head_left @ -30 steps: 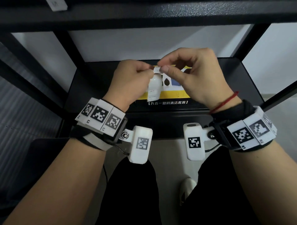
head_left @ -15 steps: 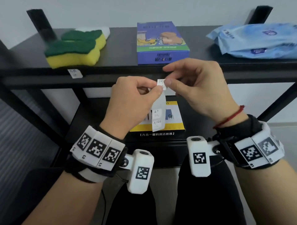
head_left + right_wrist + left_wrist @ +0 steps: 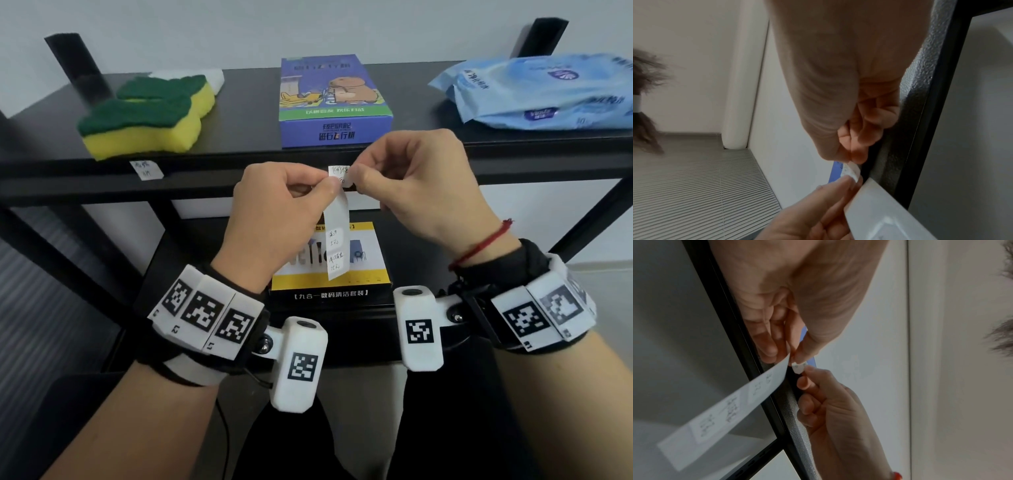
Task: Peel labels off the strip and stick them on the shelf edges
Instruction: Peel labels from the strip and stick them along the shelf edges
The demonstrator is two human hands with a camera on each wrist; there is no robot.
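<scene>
Just in front of the upper shelf edge [image 3: 239,178], both forearms reach forward side by side, wrists level and hands raised with their fingertips meeting at the middle. Each wrist wears a black band with white coded tags and a white camera block.

On the left, the left hand [image 3: 274,209] is curled, knuckles up, its thumb and forefinger pinching the top of the label strip [image 3: 337,240]. That white strip hangs down from the pinch, in front of the yellow-and-black box [image 3: 366,274] on the lower shelf, with two handwritten labels showing on it.

On the right, the right hand [image 3: 421,185] has its thumb and forefinger pinched on a small white label [image 3: 339,173], partly lifted away at the top of the strip; the other fingers are bent loosely behind. The left wrist view shows the label [image 3: 797,369] curling between the two pinches, close to the black shelf rim.

Farther left, one label [image 3: 146,169] is stuck on the shelf edge below the green-and-yellow sponges [image 3: 147,116]. A purple box [image 3: 334,102] sits on the shelf top just beyond the hands, and blue wipe packs [image 3: 541,92] lie at far right.
</scene>
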